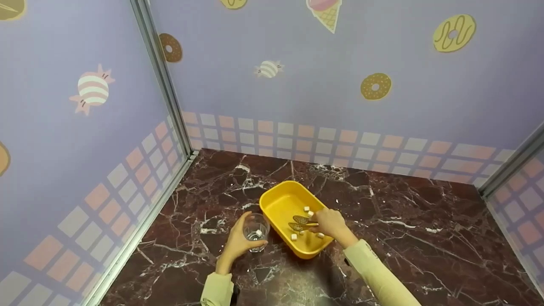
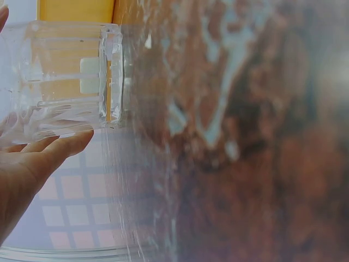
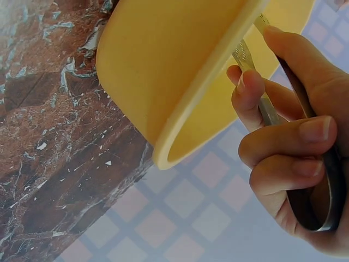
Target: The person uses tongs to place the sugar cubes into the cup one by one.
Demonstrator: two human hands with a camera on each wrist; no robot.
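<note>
My left hand (image 1: 239, 239) curls round a clear glass (image 1: 256, 231) standing on the marbled surface, left of a yellow tub (image 1: 274, 199). One white cube (image 2: 90, 75) lies at the bottom of the glass. With its fingers wrapped round the metal, my right hand (image 1: 333, 225) grips a pair of tongs (image 3: 327, 185). Their perforated tips (image 1: 299, 220) reach into the tub and stand apart. Several white cubes (image 1: 294, 237) lie loose on the tub's floor, some partly hidden by the tongs and the hand.
A dark red marbled tabletop (image 1: 408, 242) carries everything. Purple panels (image 1: 297, 85) with printed sweets and a pink and white check band rise at the back and sides. A metal corner strip (image 1: 168, 85) joins the left and back panels.
</note>
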